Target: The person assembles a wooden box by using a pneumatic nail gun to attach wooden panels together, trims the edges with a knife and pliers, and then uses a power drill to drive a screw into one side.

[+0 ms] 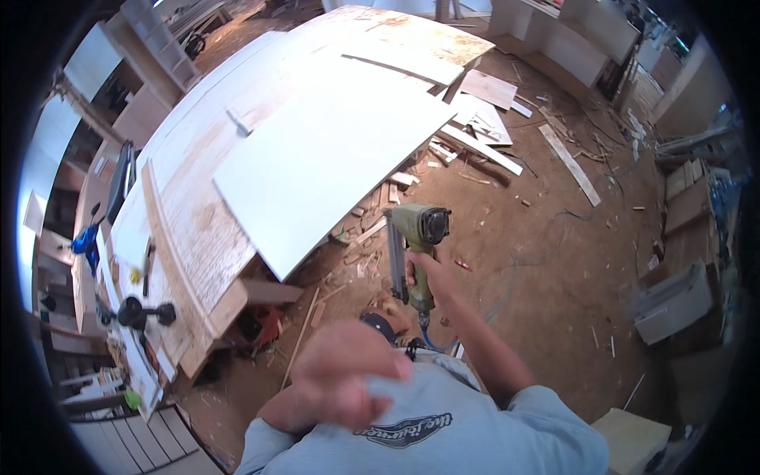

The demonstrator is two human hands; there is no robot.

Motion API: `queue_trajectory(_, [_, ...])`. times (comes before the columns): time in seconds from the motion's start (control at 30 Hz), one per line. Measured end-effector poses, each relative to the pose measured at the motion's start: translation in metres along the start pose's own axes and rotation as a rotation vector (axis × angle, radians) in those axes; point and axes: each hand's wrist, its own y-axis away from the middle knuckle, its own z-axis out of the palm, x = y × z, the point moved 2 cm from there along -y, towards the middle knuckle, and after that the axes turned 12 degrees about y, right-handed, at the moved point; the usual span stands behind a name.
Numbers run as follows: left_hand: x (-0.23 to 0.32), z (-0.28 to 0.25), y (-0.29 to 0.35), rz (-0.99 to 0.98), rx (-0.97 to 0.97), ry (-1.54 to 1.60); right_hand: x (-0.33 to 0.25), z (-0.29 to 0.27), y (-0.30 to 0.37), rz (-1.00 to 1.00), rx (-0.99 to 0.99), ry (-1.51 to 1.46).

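My right hand (432, 274) is wrapped round the handle of a green pneumatic nail gun (415, 222), holding it up in front of my body. A blue air hose (434, 343) joins the bottom of its handle. Close to my chest, my left hand (344, 376) is raised and smeared by motion; whether it holds anything cannot be made out. Ahead to the left, a large white panel (332, 158) lies flat on a wide wooden worktable (207, 257). The panel's near corner juts past the table edge. The nail gun is apart from it, to its right.
A narrow white strip (396, 68) lies on the panel's far end. Wood offcuts (570, 165) and scraps litter the dirt floor at right, where the hose trails. Cabinet boxes (558, 39) stand at the far right. A dark clamp-like tool (145, 313) sits at the table's left.
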Motion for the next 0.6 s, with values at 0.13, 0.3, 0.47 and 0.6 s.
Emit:
queue_trajectory(0.13, [-0.076,0.004,-0.084,0.256,-0.098,0.203,-0.025,-0.055,-0.071,-0.012,0.116,0.048])
queue_trajectory(0.3, [-0.22,-0.011,-0.158,0.449,0.049,0.392,-0.072,-0.154,-0.168,0.039,0.286,0.231])
queue_trajectory(0.47, [-0.303,-0.059,-0.231,0.485,0.228,0.265,-0.174,-0.212,-0.247,-0.015,0.378,0.382])
queue_trajectory(0.6, [-0.388,-0.097,-0.243,0.086,0.174,-0.019,-0.24,-0.262,-0.338,-0.068,0.307,0.723])
